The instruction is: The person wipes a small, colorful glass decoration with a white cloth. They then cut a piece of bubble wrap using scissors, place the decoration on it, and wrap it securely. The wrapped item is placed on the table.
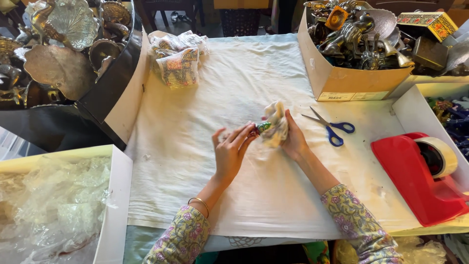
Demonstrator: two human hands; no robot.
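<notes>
Right hand (294,142) cups a crumpled cloth (276,124) around a small green-and-red ornament (261,128), held above the table (195,146) centre. Left hand (230,152) fingers pinch its exposed end, steadying it. Scissors (333,129) lie just beside.

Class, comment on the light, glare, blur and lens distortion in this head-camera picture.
Head view: soft, even light with faint shadows; glare on the metal ornaments and the plastic sheeting; left hand and right hand slightly motion-blurred around the small cloth; the wide lens bends the table edges.
</notes>
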